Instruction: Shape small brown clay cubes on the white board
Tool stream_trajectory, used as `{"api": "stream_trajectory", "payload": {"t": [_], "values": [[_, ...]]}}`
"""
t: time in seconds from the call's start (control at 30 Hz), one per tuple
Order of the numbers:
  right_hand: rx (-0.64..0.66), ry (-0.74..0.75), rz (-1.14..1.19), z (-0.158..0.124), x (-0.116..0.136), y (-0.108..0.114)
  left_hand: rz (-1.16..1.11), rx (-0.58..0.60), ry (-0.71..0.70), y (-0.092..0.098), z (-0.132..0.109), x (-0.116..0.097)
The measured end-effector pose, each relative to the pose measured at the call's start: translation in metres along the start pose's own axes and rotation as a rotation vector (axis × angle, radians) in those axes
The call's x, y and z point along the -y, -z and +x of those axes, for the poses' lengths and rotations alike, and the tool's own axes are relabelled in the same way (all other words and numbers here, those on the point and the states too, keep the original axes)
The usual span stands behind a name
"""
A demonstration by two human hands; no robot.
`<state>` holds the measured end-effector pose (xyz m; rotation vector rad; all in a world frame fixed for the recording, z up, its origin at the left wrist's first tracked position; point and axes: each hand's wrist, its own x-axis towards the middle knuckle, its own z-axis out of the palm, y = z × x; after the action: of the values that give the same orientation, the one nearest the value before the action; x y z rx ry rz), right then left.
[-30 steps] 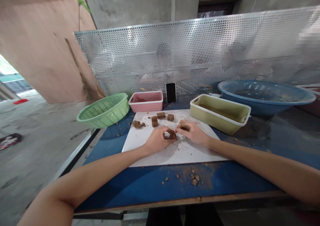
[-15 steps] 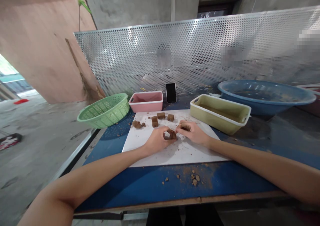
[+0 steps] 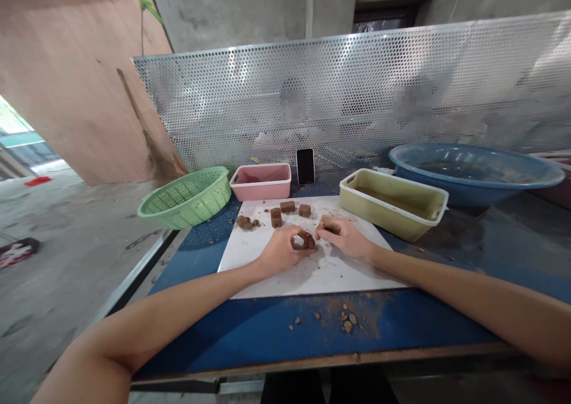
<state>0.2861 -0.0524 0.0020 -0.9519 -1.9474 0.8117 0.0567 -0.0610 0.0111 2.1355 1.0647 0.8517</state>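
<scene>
Over the white board [image 3: 267, 279], my left hand [image 3: 283, 249] curls its thumb and fingers into a ring around a lump of brown clay [image 3: 309, 241]. Just to its right, with a small gap between, my right hand [image 3: 345, 237] has its thumb and clay-smeared fingers bent together; whether anything is inside them is hidden. Beyond my hands stand several small clay blocks, among them an upright one [image 3: 276, 217], a longer one [image 3: 288, 206] and a short one [image 3: 304, 210]. A rough clay lump [image 3: 244, 222] lies at the board's left, with crumbs beside it.
A green basket [image 3: 187, 204], a pink bin [image 3: 262, 190] and a phone [image 3: 306, 166] stand behind the board. To the right are a yellow-green bin [image 3: 383, 210] and a wide blue basin [image 3: 468, 184]. Loose clay bits [image 3: 348, 325] lie near the table's front edge.
My right hand has shifted slightly right, so its fingertips now sit apart from the clay in my left hand. The left hand has hardly moved.
</scene>
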Motion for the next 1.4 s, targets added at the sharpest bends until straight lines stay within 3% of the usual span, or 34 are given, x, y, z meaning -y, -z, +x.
{"api": "stream_trajectory", "payload": {"t": [1.4], "values": [[0.011, 0.006, -0.036, 0.0009, -0.0073, 0.0007, -0.044, 0.001, -0.006, -0.0009, -0.0009, -0.0007]]}}
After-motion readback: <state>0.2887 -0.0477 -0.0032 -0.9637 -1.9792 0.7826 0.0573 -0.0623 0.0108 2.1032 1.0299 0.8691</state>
